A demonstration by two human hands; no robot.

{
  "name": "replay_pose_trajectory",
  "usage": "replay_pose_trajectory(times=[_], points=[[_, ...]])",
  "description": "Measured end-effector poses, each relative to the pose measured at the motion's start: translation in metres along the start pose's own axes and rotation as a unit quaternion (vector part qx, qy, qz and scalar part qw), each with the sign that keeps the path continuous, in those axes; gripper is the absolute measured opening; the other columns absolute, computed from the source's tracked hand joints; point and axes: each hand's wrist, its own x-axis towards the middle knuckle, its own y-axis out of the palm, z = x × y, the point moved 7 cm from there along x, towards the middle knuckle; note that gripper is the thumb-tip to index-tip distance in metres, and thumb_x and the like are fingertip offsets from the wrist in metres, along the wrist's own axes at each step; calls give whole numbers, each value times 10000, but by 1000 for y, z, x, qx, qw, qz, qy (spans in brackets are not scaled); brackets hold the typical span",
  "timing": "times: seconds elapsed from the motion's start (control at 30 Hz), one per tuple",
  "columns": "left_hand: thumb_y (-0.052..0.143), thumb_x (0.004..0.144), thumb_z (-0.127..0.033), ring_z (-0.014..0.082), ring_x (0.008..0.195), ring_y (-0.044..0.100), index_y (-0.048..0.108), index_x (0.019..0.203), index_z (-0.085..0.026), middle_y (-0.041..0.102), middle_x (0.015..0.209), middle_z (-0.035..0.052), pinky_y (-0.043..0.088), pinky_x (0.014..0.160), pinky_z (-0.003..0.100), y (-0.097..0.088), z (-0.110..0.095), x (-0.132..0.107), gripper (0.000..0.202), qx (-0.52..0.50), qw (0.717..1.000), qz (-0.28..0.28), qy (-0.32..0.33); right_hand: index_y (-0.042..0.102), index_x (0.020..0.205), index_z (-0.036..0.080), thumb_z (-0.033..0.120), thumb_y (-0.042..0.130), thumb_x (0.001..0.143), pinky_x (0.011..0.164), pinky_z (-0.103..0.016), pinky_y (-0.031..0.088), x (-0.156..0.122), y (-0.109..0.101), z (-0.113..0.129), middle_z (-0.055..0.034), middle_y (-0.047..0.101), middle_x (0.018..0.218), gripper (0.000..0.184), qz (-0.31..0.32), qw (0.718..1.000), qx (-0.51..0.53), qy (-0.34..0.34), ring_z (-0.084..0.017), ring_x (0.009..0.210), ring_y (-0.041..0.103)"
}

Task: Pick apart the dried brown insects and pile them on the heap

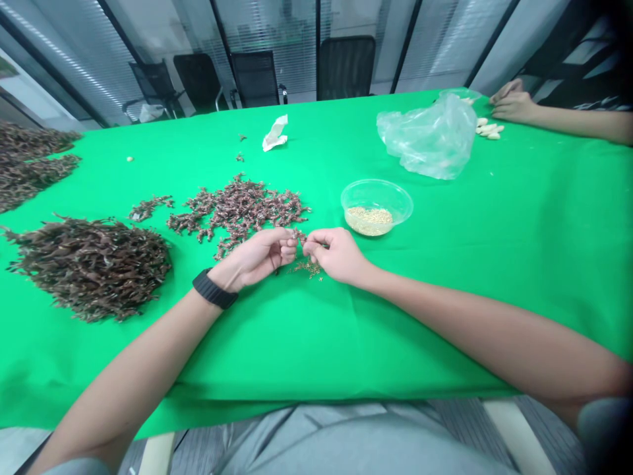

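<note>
"Green cloth [420, 343], one, spread wide. On it we list: one large dark pile [93, 267] at the left; one smaller brown heap [247, 204], just beyond the left hand [257, 257]; one clear bowl [402, 212], upright, with pale grains [368, 218] in its bottom."

"Where do we enter the small brown piece [299, 236]?"

"Between the two hands, held above the cloth. Left hand, black band [215, 289] at the wrist: thumb and fingertips pinched on the piece, other fingers curled in. Right hand [341, 254]: fingertips closed on its other side, hiding part of it."

"Loose items below?"

"One scatter of golden bits [310, 268], on the cloth beneath the fingertips, near the bowl but outside it."

"And our handling note?"

"A judgement only: left pinch light and steady, right fingertips doing the fine work. We would keep the piece low over the scatter, so that whatever drops lies in one spot. It looks dry and brittle; we advise small, slow movements, no squeezing, and the right wrist kept off the bowl."

"Farther items?"

"One crumpled white paper [274, 135]; one clear plastic bag [428, 135]; beside it, another person's hands [514, 102] near some pale pieces [490, 128]."
</note>
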Motion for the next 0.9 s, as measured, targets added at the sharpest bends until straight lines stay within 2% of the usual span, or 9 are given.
replay_pose_trajectory(times=[0.1, 0.27, 0.5, 0.67, 0.77, 0.83, 0.9], points=[[757, 767, -196, 68, 580, 460, 622, 725, -135, 537, 670, -7, 405, 562, 198, -1, -8, 2, 154, 110, 989, -22, 102, 623, 657, 176, 313, 603, 833, 495, -245, 333, -1, 6, -9, 10, 581, 557, 225, 14, 994, 90, 64, -103, 485, 453], [722, 828, -321, 103, 584, 491, 652, 803, -162, 589, 660, -2, 370, 561, 231, 0, -19, -3, 176, 280, 928, -80, 232, 607, 644, 176, 429, 734, 781, 482, -238, 369, -5, 14, -15, 25, 555, 533, 315, 29, 965, 222, 137, -93, 468, 464], [708, 807, -242, 139, 671, 526, 660, 844, -190, 628, 741, 8, 386, 644, 249, 6, -27, -18, 79, 390, 855, -132, 317, 617, 642, 165, 422, 782, 768, 492, -234, 382, -6, 17, -14, 27, 554, 542, 329, 51, 948, 270, 163, -90, 476, 476], [686, 811, -199, 146, 706, 530, 657, 826, -195, 639, 774, 6, 397, 707, 257, 11, -34, -25, 33, 455, 802, -144, 359, 616, 647, 163, 433, 801, 764, 490, -237, 380, -6, 18, -13, 27, 552, 548, 347, 58, 941, 286, 173, -86, 472, 470], [660, 865, -240, 142, 715, 538, 655, 857, -195, 642, 802, 12, 408, 711, 252, 10, -34, -23, 46, 453, 803, -138, 361, 616, 666, 164, 480, 835, 724, 493, -238, 382, -5, 18, -13, 32, 555, 568, 388, 57, 934, 308, 169, -83, 476, 470], [658, 893, -298, 142, 741, 561, 660, 920, -195, 652, 846, 21, 429, 720, 246, 7, -31, -19, 106, 414, 831, -130, 348, 626, 690, 165, 511, 844, 707, 499, -237, 381, -4, 16, -13, 37, 559, 578, 409, 45, 935, 316, 155, -83, 486, 479], [683, 891, -360, 152, 793, 601, 665, 1013, -190, 673, 909, 36, 461, 755, 250, 5, -26, -13, 210, 357, 871, -103, 320, 632, 704, 166, 533, 839, 710, 508, -237, 384, -2, 14, -13, 35, 568, 587, 422, 32, 940, 311, 135, -85, 498, 493]])
